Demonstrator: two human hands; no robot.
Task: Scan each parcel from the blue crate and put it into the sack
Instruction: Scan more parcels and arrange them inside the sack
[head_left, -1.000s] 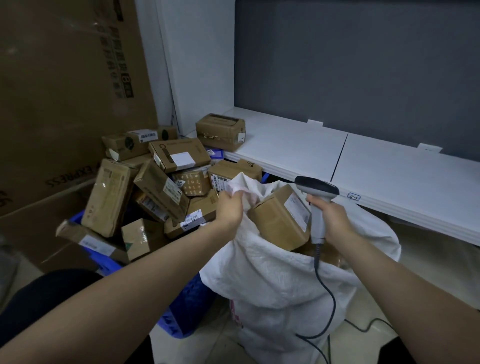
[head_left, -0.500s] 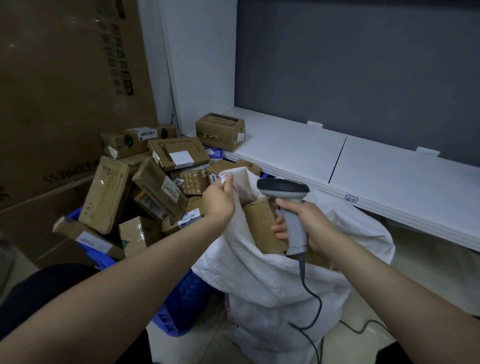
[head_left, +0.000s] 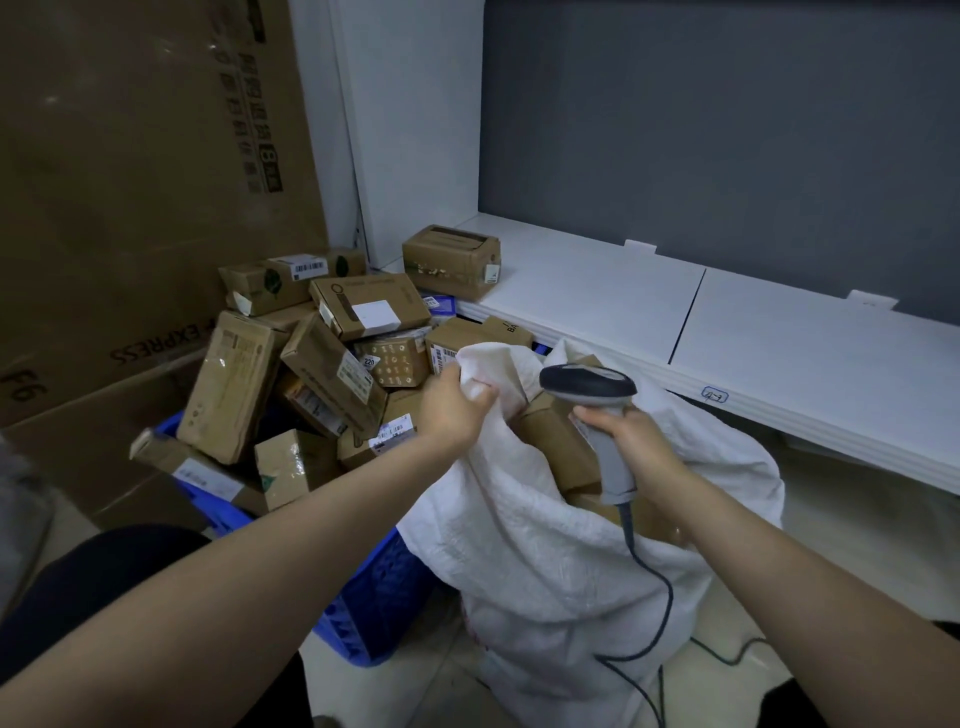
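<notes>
At the centre of the frame the rim of the white sack (head_left: 545, 561) is gripped by the left hand (head_left: 452, 410), whose fingers are curled into the bunched fabric. Just to its right a grey scanner (head_left: 589, 383) is held upright by the right hand (head_left: 634, 439), which is wrapped round the handle; its cable (head_left: 662, 597) is seen trailing down the sack. A brown parcel (head_left: 553, 439) is seen in the sack's open mouth, behind the scanner. At centre left cardboard parcels (head_left: 332, 374) are heaped in the blue crate (head_left: 374, 587), just beside the sack. One box (head_left: 451, 260) is set on the white shelf (head_left: 779, 338), and a large carton (head_left: 130, 182) fills the upper left.
</notes>
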